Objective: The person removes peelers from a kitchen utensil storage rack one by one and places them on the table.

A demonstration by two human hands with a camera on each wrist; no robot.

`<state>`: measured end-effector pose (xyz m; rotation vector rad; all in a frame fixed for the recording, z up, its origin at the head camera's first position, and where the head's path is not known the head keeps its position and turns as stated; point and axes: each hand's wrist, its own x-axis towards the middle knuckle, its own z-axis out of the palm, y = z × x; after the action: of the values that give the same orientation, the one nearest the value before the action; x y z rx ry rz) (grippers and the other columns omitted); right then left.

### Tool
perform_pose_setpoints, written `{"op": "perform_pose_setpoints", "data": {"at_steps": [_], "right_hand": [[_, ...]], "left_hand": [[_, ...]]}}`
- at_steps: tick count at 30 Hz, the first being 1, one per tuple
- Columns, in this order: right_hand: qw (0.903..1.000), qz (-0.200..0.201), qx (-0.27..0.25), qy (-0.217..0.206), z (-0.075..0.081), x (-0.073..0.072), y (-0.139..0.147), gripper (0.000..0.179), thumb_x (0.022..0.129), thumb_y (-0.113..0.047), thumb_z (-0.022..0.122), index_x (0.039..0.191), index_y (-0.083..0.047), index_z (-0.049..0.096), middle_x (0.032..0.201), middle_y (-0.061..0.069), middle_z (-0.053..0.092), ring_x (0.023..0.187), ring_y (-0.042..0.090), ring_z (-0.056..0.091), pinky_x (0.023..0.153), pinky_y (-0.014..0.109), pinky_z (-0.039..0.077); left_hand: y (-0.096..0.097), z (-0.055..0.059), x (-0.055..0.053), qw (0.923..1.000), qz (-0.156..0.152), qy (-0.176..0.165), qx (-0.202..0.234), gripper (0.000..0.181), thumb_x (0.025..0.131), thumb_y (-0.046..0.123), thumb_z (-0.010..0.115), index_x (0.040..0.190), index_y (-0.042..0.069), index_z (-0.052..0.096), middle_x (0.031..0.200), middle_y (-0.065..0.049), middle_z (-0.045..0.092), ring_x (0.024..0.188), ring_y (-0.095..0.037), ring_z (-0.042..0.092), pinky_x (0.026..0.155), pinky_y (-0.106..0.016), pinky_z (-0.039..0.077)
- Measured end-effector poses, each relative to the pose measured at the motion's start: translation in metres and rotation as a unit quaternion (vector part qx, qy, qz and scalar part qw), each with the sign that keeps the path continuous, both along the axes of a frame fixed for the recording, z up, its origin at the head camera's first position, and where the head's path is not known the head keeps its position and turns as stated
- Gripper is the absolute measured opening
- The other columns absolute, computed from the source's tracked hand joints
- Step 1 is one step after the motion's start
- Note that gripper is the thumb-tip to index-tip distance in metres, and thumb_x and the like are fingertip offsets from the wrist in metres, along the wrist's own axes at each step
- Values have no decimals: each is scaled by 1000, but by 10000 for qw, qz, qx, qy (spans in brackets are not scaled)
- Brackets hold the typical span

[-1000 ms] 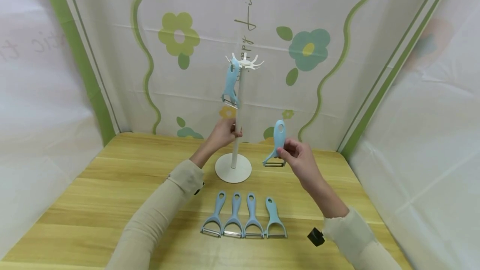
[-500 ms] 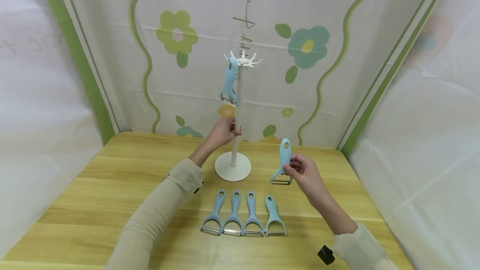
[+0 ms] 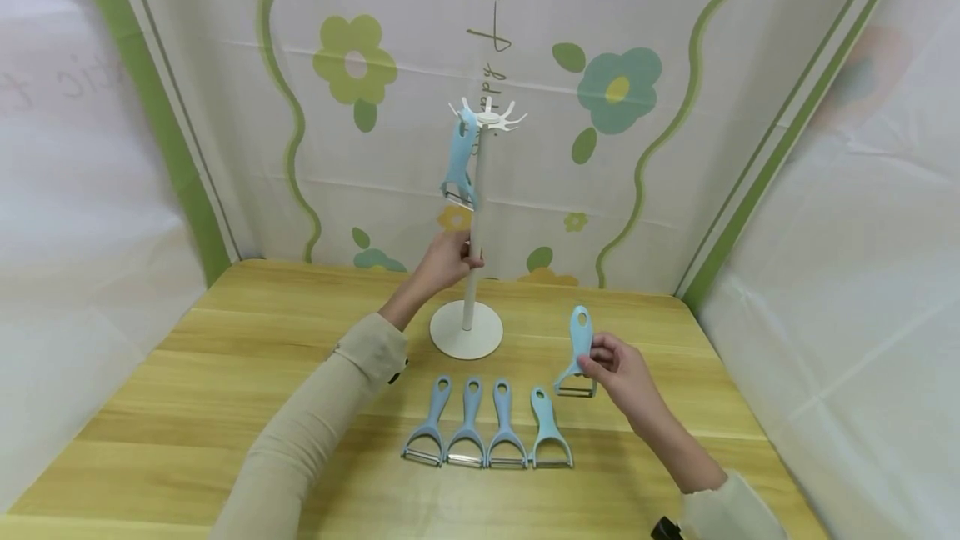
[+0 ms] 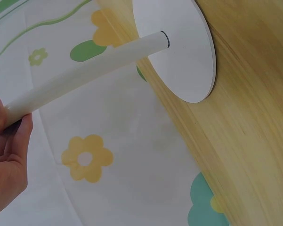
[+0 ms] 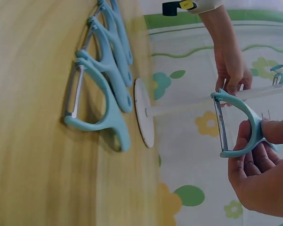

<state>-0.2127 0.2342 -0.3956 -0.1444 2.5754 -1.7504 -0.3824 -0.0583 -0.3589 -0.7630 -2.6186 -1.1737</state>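
Note:
My left hand (image 3: 444, 261) grips the upright pole of a white stand (image 3: 470, 302), its thumb and fingers around it, as the left wrist view also shows. One light blue peeler (image 3: 461, 155) hangs by its handle hole from a hook at the stand's top left; whether another is behind it I cannot tell. Between the thumb and fingers of my right hand (image 3: 624, 375) is a second light blue peeler (image 3: 581, 338), handle up and blade down, off to the right of the stand. In the right wrist view, this peeler (image 5: 253, 123) is held near its fork, above the table.
Several peelers (image 3: 471, 411) lie in a row in front of the stand's round base (image 3: 467, 346), handles pointing away from me. The rightmost peeler (image 3: 544, 415) is greener. White hooks (image 3: 510, 117) fan out at the stand's top. A printed curtain (image 3: 420, 165) stands behind the wooden table (image 3: 247, 357).
My right hand has moved down, toward me and slightly right, carrying the peeler from beside the stand to near the row. The left hand keeps its grip on the pole.

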Motion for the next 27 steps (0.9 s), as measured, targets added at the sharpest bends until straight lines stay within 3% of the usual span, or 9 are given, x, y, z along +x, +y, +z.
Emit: {"op": "perform_pose_setpoints", "data": {"at_steps": [7, 12, 27], "right_hand": [[9995, 91, 268, -126, -15, 6, 12, 33, 97, -6, 63, 124, 10, 52, 99, 13, 72, 85, 13, 68, 79, 24, 58], [9990, 93, 262, -349, -27, 10, 20, 35, 96, -5, 63, 125, 10, 51, 97, 12, 71, 85, 15, 68, 80, 28, 58], [9946, -17, 628, -827, -60, 20, 33, 33, 93, -4, 66, 120, 11, 53, 88, 8, 73, 80, 20, 68, 72, 24, 56]], "left_hand": [[1, -1, -1, 10000, -43, -9, 7, 16, 94, 5, 67, 107, -4, 66, 99, -16, 73, 95, -27, 75, 80, -36, 62], [0, -1, 0, 10000, -10, -9, 5, 11, 94, 6, 67, 102, 0, 66, 98, -15, 73, 94, -26, 75, 80, -36, 62], [0, -2, -1, 9999, -15, -44, 98, 11, 93, 4, 68, 103, 0, 65, 99, -16, 73, 95, -27, 75, 80, -36, 62]]}}
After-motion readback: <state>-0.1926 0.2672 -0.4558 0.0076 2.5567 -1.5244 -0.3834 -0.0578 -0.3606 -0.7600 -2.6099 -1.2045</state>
